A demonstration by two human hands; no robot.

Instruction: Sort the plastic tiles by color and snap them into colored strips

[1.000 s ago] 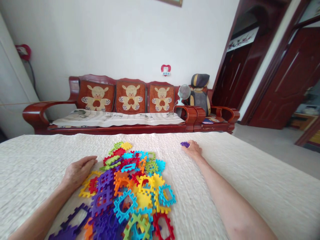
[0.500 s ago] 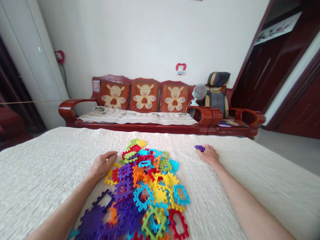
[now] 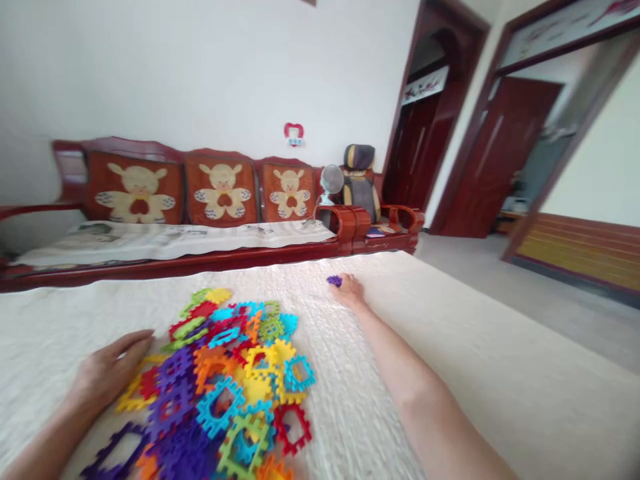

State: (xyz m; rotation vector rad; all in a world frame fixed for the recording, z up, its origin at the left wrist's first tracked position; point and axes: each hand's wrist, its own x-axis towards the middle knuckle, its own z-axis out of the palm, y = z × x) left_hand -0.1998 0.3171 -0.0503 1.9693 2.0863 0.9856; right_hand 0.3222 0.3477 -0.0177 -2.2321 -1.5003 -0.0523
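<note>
A heap of colourful interlocking plastic tiles [image 3: 225, 373] lies on a cream quilted cover [image 3: 450, 360]. My left hand [image 3: 107, 373] rests flat at the heap's left edge, fingers stretched out, touching a yellow tile [image 3: 131, 399]. My right hand [image 3: 350, 291] reaches far across the cover, away from the heap. Its fingers are closed on a small purple tile [image 3: 334, 281] that lies against the cover.
A red wooden sofa [image 3: 200, 220] with bear-print cushions stands behind the cover, with a small fan [image 3: 330, 181] and a backpack [image 3: 359, 180] at its right end. Dark red doors [image 3: 450, 153] and grey floor [image 3: 550, 300] are at the right.
The view has swung to the right and blurred a little. Both hands keep their places: the left at the heap's edge, the right on the purple tile.
</note>
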